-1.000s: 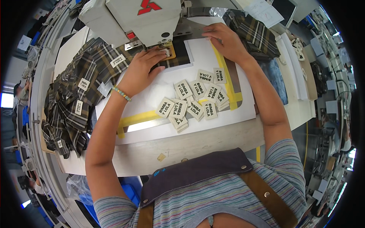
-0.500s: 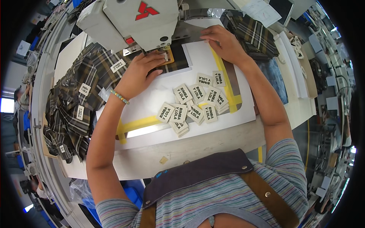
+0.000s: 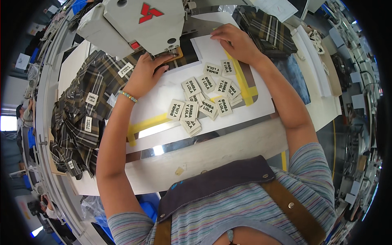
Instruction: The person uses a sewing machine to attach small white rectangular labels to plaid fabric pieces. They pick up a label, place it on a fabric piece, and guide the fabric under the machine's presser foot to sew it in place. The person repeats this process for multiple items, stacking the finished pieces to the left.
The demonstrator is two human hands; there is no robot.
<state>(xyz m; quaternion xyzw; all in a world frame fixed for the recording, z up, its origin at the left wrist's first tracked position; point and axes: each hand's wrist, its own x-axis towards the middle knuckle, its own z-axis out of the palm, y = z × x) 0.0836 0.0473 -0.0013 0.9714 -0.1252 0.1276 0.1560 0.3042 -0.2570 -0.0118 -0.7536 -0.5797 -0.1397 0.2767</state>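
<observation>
Pretty clearly a garment workshop, factory-floor style: white sewing machine (image 3: pixel 143 26) over the surface (image 3: pixel 212 152), plaid cloth (image 3: pixel 73 122) with labels (image 3: pixel 92 99) on it, plus cluttered workstations (image 3: pixel 355 101) down both sides and other people (image 3: pixel 27 114) off to the left.

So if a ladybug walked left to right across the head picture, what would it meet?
Going by their middles: rumpled plaid cloth → left hand → pile of pale labels → right hand → folded plaid cloth.
</observation>
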